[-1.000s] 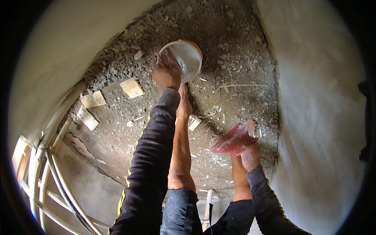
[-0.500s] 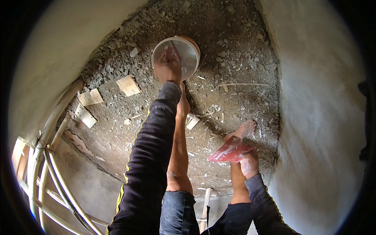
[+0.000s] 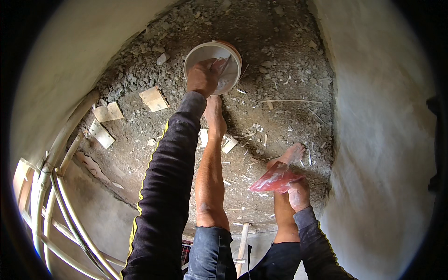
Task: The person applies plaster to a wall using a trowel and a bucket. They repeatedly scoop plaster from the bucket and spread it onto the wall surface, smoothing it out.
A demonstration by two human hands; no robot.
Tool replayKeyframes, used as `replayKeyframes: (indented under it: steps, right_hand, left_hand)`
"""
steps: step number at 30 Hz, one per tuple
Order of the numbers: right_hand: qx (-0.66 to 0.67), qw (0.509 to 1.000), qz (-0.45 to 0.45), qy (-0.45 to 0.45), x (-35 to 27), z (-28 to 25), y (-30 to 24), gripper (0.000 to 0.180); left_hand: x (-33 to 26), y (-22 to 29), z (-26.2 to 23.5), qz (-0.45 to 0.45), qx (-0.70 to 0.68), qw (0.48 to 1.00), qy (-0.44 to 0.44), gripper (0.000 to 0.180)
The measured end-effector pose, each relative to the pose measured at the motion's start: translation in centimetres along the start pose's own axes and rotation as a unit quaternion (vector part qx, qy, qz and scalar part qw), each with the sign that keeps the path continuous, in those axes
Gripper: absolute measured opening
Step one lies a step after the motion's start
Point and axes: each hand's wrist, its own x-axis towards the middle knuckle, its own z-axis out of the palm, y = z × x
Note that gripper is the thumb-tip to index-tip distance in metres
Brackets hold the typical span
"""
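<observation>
My left hand [image 3: 203, 78] reaches into a white bucket [image 3: 187, 52] that stands on the ground beyond my left foot. Closed in its fingers is a reddish flat scraper [image 3: 220, 64], its blade down among the pale paste inside. The fingertips are partly hidden. Lower right, my right hand [image 3: 298, 193] grips a red flat plastering spreader [image 3: 276, 179] smeared with white paste. That spreader is held above my right shin and ankle, apart from the bucket.
Rubble and pale scraps cover the dirt floor [image 3: 261, 135]. Several wood pieces [image 3: 153, 99] lie left of the bucket. Bamboo poles [image 3: 51, 186] lean at the lower left. A plastered wall [image 3: 382, 140] rises on the right, another [image 3: 79, 51] on the left.
My left hand has turned inside the bucket, and its scraper now slants to the right. The left forearm has shifted left. My right hand and its spreader have barely moved.
</observation>
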Motion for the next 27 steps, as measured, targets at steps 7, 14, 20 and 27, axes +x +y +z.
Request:
replayKeyframes:
  steps: [7, 14, 20, 27]
  right_hand:
    - [-0.011, 1.0, -0.003, -0.006, 0.0, -0.3, 0.1, 0.022]
    - [-0.079, 0.996, -0.036, -0.012, -2.7, 0.4, -2.2, 0.025]
    - [-0.112, 0.992, -0.027, 0.053, -6.1, -0.7, -3.8, 0.035]
    - [-0.194, 0.977, -0.088, -0.019, -10.6, 0.4, -7.0, 0.026]
  left_hand:
    - [0.0, 1.0, -2.6, 0.015, 0.071, 0.99, -0.124, 0.028]
    - [-4.1, 2.1, -6.1, 0.015, 0.024, 0.999, -0.025, 0.024]
    - [-8.4, 4.2, -7.7, 0.155, -0.009, 0.973, 0.17, 0.023]
    - [-12.7, 6.6, -10.7, 0.06, -0.293, 0.933, 0.198, 0.018]
